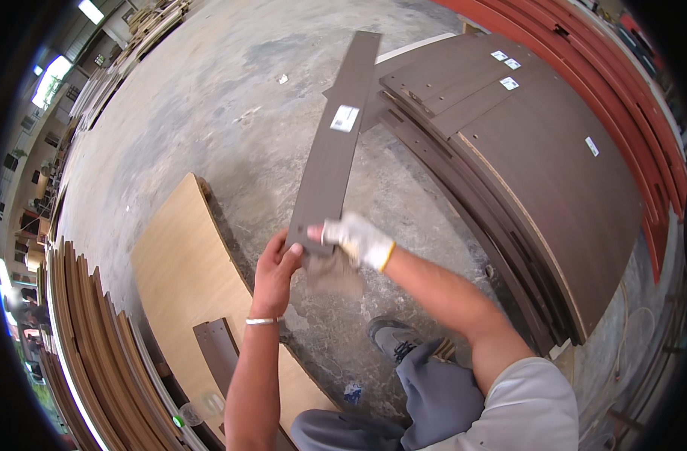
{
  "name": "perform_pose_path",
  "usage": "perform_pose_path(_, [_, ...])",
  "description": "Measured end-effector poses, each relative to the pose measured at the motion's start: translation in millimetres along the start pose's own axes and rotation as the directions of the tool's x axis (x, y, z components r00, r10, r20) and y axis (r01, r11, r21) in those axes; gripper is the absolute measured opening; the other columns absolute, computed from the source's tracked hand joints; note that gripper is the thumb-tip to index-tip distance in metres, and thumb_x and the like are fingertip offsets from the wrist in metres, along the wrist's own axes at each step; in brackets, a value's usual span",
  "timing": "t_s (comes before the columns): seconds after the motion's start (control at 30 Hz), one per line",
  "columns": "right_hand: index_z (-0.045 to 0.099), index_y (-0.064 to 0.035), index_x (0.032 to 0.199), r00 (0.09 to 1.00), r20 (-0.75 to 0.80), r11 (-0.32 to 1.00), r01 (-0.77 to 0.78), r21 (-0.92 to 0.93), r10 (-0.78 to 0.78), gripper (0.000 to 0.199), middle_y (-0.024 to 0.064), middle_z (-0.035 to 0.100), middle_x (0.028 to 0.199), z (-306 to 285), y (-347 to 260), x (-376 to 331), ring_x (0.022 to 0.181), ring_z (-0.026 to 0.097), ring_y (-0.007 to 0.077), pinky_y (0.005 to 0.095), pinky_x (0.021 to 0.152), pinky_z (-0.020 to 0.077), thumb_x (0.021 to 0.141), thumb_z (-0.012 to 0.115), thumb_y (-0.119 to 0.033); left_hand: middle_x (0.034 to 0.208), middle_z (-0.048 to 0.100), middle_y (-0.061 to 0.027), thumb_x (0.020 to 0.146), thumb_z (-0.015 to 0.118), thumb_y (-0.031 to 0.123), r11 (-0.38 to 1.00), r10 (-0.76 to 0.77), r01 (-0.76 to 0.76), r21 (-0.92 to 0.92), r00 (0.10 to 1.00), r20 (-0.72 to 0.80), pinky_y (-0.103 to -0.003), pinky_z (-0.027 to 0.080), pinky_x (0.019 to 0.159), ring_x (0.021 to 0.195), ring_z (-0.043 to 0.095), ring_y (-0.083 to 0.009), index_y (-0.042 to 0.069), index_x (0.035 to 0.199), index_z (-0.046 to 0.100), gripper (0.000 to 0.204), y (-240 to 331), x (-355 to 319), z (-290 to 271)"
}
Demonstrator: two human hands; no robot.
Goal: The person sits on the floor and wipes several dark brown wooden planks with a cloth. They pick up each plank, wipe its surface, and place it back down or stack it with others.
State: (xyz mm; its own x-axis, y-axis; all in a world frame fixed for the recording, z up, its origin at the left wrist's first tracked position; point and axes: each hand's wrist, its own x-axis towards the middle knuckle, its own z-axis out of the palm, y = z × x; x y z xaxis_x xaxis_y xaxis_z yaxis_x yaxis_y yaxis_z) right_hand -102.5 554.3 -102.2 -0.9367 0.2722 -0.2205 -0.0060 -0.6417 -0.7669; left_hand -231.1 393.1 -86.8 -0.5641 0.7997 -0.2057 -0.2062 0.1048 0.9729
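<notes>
A long, narrow dark-brown panel strip (336, 143) with a white label on it points away from me over the concrete floor. My left hand (274, 264), bare with a metal bracelet at the wrist, grips its near end from the left. My right hand (358, 239), in a white work glove with a yellow cuff, presses a brownish cloth (332, 272) against the same near end from the right. Both forearms come in from the lower edge.
A stack of large dark-brown boards (539, 165) with white labels lies to the right, red panels (644, 128) beyond it. A light wooden sheet (185, 263) with a small dark panel piece (217, 353) lies at left, beside stacked curved boards (87, 346). My shoe (396, 338) is below.
</notes>
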Motion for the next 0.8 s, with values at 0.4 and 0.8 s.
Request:
perform_pose_path(0.4, [0.07, -0.0063, 0.104, 0.877, -0.452, 0.974, 0.217, 0.072, -0.162, 0.026, 0.0086, 0.072, 0.095, -134, -66, 158, 0.082, 0.069, 0.025, 0.0466, 0.069, 0.0548, 0.09, 0.079, -0.026, 0.118, 0.072, -0.0157, 0.103, 0.055, 0.008, 0.903, -0.399, 0.425, 0.058, 0.883, -0.249, -0.035, 0.059, 0.085, 0.099, 0.072, -0.023, -0.004, 0.126, 0.063, 0.027, -188, -186, -74])
perform_pose_path(0.8, [0.069, -0.0062, 0.119, 0.797, -0.58, 0.874, 0.393, 0.287, -0.168, 0.038, 0.0086, 0.064, 0.107, -203, -106, 184, 0.092, 0.064, 0.0225, 0.0404, 0.077, 0.0543, 0.093, 0.075, -0.033, 0.114, 0.073, -0.0127, 0.103, 0.057, 0.006, 0.874, -0.453, 0.482, 0.065, 0.856, -0.248, -0.03, 0.057, 0.085, 0.096, 0.071, -0.0184, -0.004, 0.126, 0.064, 0.026, -211, -211, -52])
